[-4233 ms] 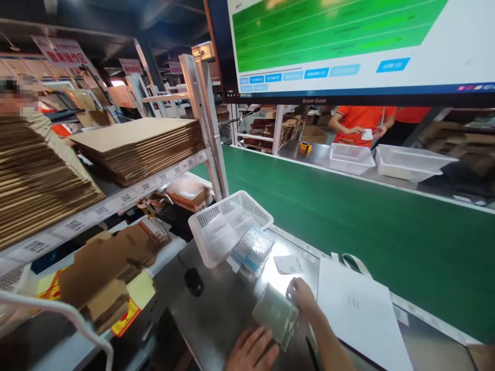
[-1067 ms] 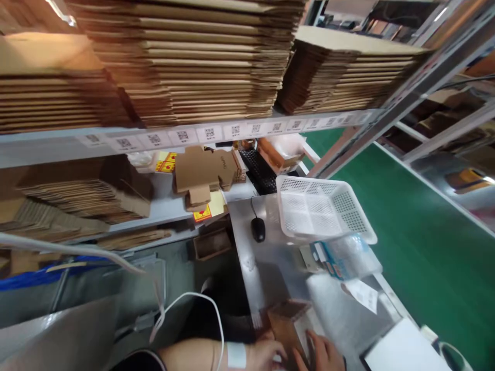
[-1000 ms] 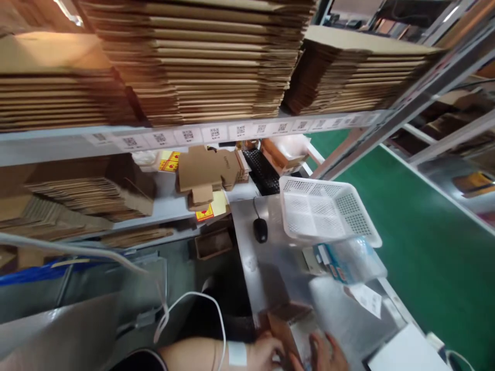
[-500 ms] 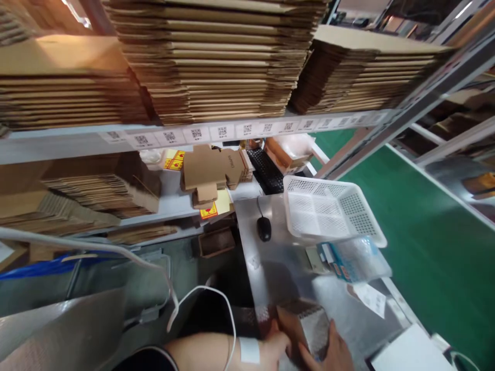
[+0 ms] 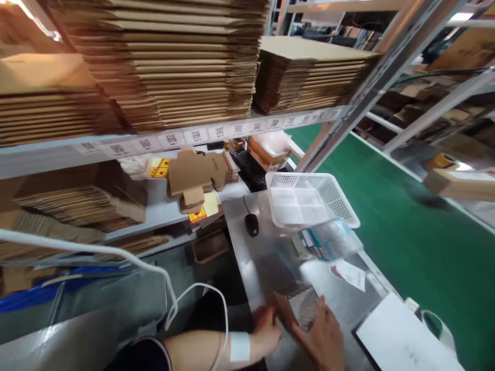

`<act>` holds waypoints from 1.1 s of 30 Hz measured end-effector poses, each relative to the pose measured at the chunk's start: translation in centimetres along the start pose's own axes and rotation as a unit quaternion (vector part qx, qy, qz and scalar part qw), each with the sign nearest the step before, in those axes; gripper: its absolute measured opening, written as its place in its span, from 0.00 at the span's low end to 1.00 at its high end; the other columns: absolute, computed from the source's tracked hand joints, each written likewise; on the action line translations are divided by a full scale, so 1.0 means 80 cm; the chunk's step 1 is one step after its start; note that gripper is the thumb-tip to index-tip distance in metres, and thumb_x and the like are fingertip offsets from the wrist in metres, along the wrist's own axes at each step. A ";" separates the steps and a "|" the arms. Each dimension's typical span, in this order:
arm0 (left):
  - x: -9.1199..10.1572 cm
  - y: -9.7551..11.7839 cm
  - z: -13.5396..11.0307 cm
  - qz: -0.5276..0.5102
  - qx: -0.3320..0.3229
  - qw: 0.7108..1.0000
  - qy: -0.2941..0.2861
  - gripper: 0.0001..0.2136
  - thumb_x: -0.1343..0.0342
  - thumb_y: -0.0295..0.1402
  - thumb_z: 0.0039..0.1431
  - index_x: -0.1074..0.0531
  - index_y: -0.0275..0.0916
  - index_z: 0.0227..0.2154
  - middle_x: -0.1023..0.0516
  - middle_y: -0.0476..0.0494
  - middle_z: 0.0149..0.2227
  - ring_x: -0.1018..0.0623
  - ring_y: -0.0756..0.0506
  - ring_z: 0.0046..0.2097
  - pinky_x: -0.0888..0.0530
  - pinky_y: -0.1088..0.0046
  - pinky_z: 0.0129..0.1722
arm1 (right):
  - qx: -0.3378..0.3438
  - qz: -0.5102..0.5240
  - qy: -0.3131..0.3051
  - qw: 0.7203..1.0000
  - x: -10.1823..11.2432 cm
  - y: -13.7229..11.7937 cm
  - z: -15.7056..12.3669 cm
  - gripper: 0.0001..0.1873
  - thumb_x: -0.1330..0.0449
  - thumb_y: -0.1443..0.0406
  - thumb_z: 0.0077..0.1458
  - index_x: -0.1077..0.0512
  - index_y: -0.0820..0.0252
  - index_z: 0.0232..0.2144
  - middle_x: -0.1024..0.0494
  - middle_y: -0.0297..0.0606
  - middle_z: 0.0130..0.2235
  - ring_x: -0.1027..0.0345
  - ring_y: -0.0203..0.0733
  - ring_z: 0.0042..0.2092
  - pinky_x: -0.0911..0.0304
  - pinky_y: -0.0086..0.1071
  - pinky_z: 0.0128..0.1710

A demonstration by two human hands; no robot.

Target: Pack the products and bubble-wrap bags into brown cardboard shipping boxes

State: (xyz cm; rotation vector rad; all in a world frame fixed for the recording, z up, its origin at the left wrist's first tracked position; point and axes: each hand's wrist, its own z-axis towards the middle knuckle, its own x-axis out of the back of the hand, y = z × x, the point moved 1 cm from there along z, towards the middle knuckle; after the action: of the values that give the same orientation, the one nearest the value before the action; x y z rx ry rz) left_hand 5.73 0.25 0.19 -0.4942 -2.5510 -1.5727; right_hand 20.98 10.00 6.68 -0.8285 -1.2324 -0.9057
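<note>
A small cardboard box [image 5: 285, 312] sits on a metal bench [image 5: 266, 257] directly between two bare hands, with something silvery and bubble-wrapped [image 5: 307, 305] showing at its top; its long axis seems to slant from upper left to lower right, though a hand hides the far end of that line. The left hand [image 5: 266, 332] is curled beside the box's left side, blurred, and I cannot tell whether it grips anything; the right hand [image 5: 325, 335] is nearer, in fact touching, its thumb and fingers parted around the box's right part and holding it. Beyond the box lie a black mouse [image 5: 251, 225] and a white perforated basket [image 5: 297, 203]; beyond it to the right, a blue-and-clear plastic packet [image 5: 330, 241] and a paper slip [image 5: 351, 275]; to its right, a flat white item [image 5: 406, 335]; farther right, a green belt [image 5: 406, 221]; beyond and left, shelves stacked with folded cardboard [image 5: 189, 67].
</note>
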 end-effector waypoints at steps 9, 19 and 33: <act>0.101 -0.038 -0.056 0.243 -0.231 0.929 -0.155 0.32 0.45 0.42 0.72 0.41 0.38 0.74 0.44 0.30 0.77 0.47 0.31 0.79 0.51 0.41 0.77 | -0.017 -0.053 0.025 0.998 0.009 0.050 0.064 0.53 0.40 0.45 0.56 0.45 0.83 0.68 0.23 0.67 0.50 0.25 0.68 0.47 0.28 0.52 0.46; 0.124 -0.056 -0.062 0.287 -0.265 0.897 -0.208 0.34 0.43 0.35 0.68 0.45 0.37 0.75 0.48 0.31 0.78 0.48 0.30 0.79 0.49 0.43 0.77 | -0.010 -0.163 0.156 0.974 0.025 -0.085 -0.032 0.50 0.41 0.52 0.68 0.59 0.75 0.76 0.24 0.68 0.57 0.28 0.69 0.56 0.32 0.56 0.53; 0.111 -0.080 -0.043 0.336 -0.320 0.866 -0.186 0.33 0.39 0.32 0.66 0.39 0.32 0.72 0.44 0.28 0.77 0.45 0.30 0.78 0.45 0.44 0.77 | -0.021 -0.097 0.089 0.991 0.013 -0.108 -0.052 0.26 0.47 0.59 0.68 0.36 0.65 0.64 0.24 0.60 0.56 0.26 0.61 0.53 0.30 0.49 0.47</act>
State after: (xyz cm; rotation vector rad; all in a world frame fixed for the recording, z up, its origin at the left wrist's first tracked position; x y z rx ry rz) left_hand -5.03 -3.47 -1.44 -1.6707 -1.6108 -2.0867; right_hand 14.94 2.48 7.45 -0.6530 -1.1534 -1.1407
